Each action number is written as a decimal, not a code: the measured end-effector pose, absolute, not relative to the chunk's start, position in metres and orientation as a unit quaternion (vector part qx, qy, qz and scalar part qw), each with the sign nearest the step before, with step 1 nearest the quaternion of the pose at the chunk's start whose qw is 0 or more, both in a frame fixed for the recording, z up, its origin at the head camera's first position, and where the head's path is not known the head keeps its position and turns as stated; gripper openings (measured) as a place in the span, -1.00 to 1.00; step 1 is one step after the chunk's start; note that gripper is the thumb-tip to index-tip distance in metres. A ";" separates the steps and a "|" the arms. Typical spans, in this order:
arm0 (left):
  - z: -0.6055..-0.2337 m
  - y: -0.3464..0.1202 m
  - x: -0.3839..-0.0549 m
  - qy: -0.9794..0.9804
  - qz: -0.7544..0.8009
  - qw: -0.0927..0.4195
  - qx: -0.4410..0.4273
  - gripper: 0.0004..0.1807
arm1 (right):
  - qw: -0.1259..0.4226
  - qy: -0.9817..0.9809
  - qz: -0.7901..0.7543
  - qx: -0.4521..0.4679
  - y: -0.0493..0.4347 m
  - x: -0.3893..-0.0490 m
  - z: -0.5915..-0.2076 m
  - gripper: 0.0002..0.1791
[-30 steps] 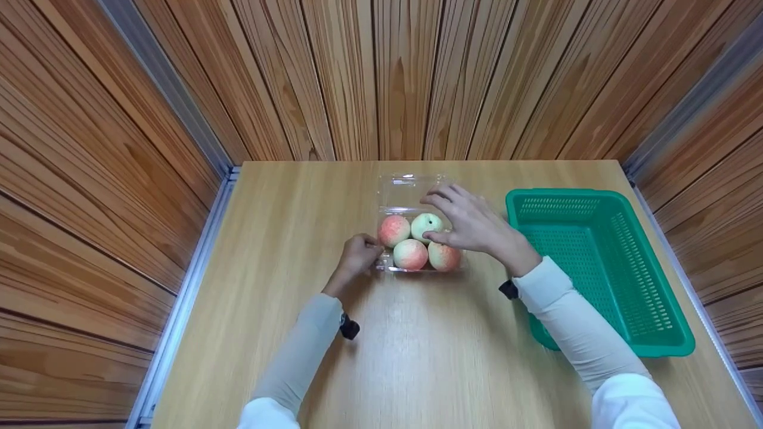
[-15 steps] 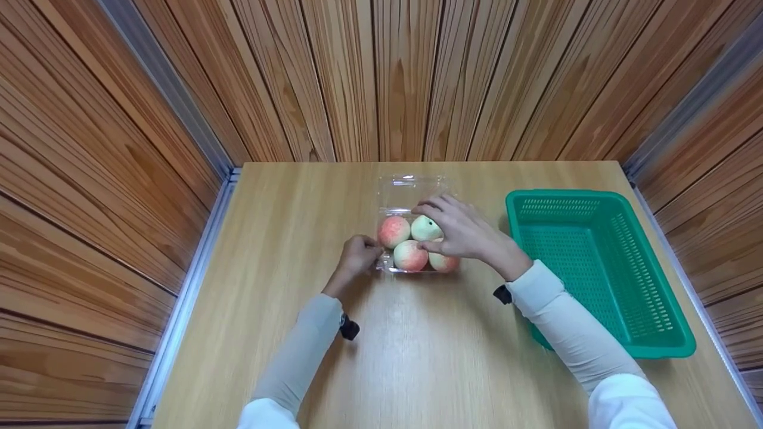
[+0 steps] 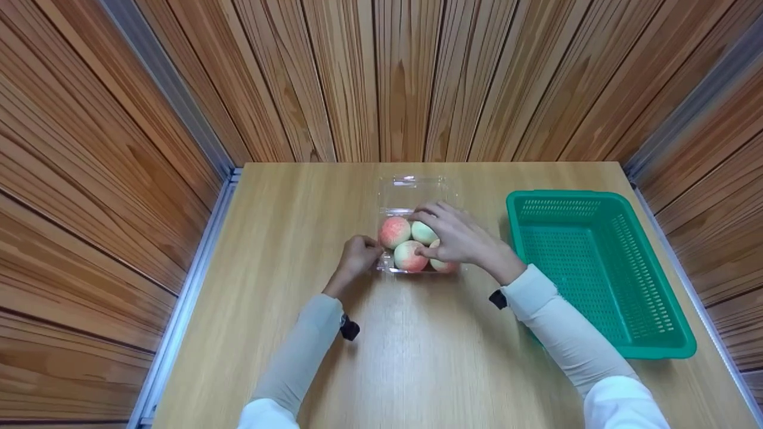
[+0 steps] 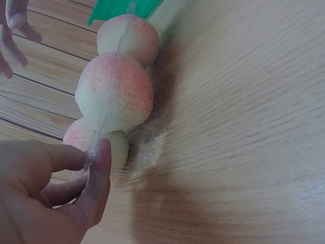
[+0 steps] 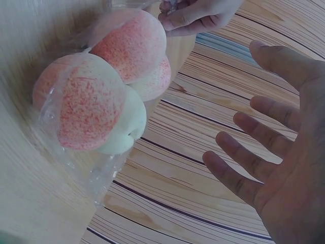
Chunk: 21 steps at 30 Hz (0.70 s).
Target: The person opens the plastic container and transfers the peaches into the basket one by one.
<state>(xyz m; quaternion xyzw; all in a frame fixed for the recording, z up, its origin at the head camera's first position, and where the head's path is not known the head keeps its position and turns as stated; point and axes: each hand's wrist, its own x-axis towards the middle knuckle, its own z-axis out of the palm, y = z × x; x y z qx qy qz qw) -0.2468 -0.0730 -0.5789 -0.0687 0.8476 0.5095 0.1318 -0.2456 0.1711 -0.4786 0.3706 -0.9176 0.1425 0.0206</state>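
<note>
A clear plastic clamshell box (image 3: 411, 193) lies with its lid folded back, near the middle of the table. Several pink-and-cream peaches (image 3: 410, 256) fill its base. At the box's near left corner, my left hand (image 3: 359, 256) pinches the rim (image 4: 108, 104) between thumb and fingers, as the left wrist view shows closely. My right hand (image 3: 456, 235) hovers over the right-hand peaches with fingers spread. In the right wrist view a gap separates its fingers (image 5: 244, 155) from the fruit. From the head view it partly covers the two right peaches.
A green plastic basket (image 3: 661, 286) with perforated walls stands at the right of the wooden table (image 3: 286, 238), beneath my right forearm. Wood-panelled walls (image 3: 405, 83) rise behind and on both sides, with metal rails along the side edges.
My right hand has shifted left and slightly down across the peaches, covering more of the right pair. My left hand stays at the box's corner, and box and fruit have not moved.
</note>
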 end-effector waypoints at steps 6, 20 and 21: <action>-0.579 -0.072 -0.247 0.848 0.507 0.133 -0.073 -0.79 | 0.003 -0.922 0.140 0.360 0.168 -0.246 -0.483 -0.30; -0.578 -0.072 -0.247 0.850 0.503 0.138 -0.074 -0.80 | -0.035 -0.925 0.144 0.350 0.162 -0.248 -0.492 -0.37; -0.578 -0.072 -0.247 0.850 0.504 0.138 -0.072 -0.80 | -0.034 -0.925 0.144 0.351 0.162 -0.248 -0.493 -0.38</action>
